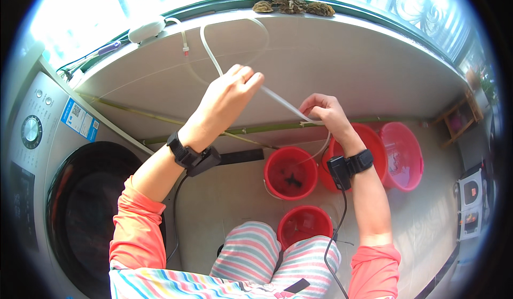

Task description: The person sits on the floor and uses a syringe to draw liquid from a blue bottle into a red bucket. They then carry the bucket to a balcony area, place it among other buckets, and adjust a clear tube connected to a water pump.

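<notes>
My left hand point(236, 92) grips a clear flexible plastic tube point(282, 101) in front of the tiled wall. Lower and to the right, my right hand point(322, 112) holds the same tube between thumb and fingers. One length of tube rises from my left hand towards the window sill and loops there. From my right hand another length hangs down into a red bucket point(271, 176), where a dark shape lies at the bottom. A second red bucket point(282, 228) stands near my knees. Both wrists wear black straps with a small cabled device.
At the left stands a washing machine point(56, 110). A large red bucket point(372, 150) and a pink basin point(415, 158) are at the right. Bamboo poles point(256, 130) lie along the wall's foot. The sill point(236, 15) bears a white device point(147, 30) and shell-like objects point(289, 3).
</notes>
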